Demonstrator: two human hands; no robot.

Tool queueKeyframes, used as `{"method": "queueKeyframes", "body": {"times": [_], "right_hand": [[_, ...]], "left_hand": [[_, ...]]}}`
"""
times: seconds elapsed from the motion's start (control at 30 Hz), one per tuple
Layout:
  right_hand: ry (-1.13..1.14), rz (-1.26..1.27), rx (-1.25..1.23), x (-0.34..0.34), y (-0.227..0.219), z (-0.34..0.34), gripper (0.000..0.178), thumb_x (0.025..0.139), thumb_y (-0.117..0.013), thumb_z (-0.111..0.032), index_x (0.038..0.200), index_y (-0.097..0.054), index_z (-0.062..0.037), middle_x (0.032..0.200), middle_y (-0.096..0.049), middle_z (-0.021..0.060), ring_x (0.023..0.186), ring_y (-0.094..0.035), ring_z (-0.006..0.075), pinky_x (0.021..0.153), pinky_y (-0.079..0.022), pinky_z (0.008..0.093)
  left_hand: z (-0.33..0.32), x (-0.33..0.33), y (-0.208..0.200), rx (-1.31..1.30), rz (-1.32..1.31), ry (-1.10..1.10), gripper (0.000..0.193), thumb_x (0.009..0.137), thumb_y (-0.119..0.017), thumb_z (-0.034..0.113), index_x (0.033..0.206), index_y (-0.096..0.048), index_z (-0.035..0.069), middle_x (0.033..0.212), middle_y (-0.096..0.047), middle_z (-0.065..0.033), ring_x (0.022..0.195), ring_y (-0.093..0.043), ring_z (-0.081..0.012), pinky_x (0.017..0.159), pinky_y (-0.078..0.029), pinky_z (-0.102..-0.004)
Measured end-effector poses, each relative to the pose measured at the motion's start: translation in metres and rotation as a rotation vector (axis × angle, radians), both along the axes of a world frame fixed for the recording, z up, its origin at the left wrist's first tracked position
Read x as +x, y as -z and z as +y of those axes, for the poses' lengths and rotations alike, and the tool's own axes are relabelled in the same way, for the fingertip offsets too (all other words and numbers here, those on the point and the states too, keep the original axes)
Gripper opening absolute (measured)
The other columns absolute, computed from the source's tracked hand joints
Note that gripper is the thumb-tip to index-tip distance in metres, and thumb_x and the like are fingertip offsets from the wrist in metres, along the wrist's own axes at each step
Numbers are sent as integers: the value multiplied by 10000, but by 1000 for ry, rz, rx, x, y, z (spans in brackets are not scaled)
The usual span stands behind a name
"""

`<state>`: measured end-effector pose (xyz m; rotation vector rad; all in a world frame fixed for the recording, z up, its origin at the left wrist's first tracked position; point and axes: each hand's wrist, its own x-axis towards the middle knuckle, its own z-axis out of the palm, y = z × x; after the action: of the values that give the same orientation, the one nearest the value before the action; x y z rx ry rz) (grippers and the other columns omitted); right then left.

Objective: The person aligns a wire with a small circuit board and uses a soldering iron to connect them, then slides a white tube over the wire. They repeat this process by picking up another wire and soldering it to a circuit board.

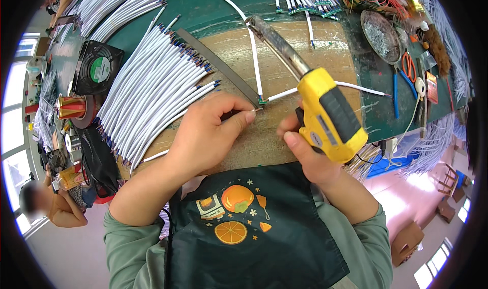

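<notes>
- In the head view, a thin copper-coloured piece [258,109] is pinched between the thumb and forefinger of the left hand [206,129]; its full shape is hidden by the fingers.
- A yellow gun-shaped tool [330,118] is grasped by the right hand [316,162], and its metal barrel [279,47] is pointed up and away, over the space ahead of both hands.
- A small green board [262,101] is seen just beyond the left fingertips, where the ends of two white cables are brought together: one cable [254,55] is stretched away ahead of the left hand, the other [366,87] is run behind the tool to beyond the right hand.
- A grey metal bar [216,63] is laid slantwise ahead of the left hand, its near end close to the board.
- A thick row of white cables [157,85] is spread to the left of the left hand, and a black fan [96,68] is placed farther left.
- Orange-handled scissors [408,66] and a blue-handled tool [396,93] are set down on the green surface [377,124], well to the right of the right hand.
</notes>
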<state>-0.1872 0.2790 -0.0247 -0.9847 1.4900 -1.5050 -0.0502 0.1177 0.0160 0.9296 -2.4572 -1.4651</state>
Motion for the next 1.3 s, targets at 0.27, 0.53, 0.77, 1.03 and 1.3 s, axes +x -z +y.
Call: {"method": "queueKeyframes", "body": {"times": [0.27,0.53,0.77,1.03,1.3], "right_hand": [[-19,-313,-94,-6,1,-17,589,838,-572,-7,1382,-351,-59,1366,-428,130,1242,-457,265,920,-463,347],[86,-412,-26,-1,9,-17,325,817,-655,-1,1129,-573,-36,970,-641,28,885,-602,81,734,-498,241],[61,-325,-56,-4,17,-16,254,815,-665,-24,1060,-602,-45,923,-636,2,826,-585,52,688,-484,224],[58,-369,-13,-4,19,-16,268,814,-665,-31,1069,-584,-50,863,-607,-29,773,-560,30,645,-461,212],[61,-351,-73,-3,20,-16,315,812,-663,-35,1111,-561,-46,899,-604,-20,813,-567,41,683,-466,216]], "left_hand": [[-1,-10,2,68,-54,-77,119,828,-655,69,923,-619,5,782,-614,-22,720,-551,-89,660,-444,-232],[-6,-14,0,-57,-62,-16,114,814,-652,61,900,-631,-12,790,-643,-55,719,-587,-104,662,-471,-249],[-8,-18,-5,-59,-87,-14,126,798,-649,108,867,-648,2,787,-648,-99,718,-616,-193,660,-487,-294],[-7,-20,-4,-97,-77,-9,106,791,-662,61,866,-649,-13,795,-640,-66,731,-602,-122,674,-476,-252],[-8,-24,-3,-217,-75,29,113,760,-662,73,842,-652,-5,782,-630,-100,708,-615,-194,648,-477,-279]]}}
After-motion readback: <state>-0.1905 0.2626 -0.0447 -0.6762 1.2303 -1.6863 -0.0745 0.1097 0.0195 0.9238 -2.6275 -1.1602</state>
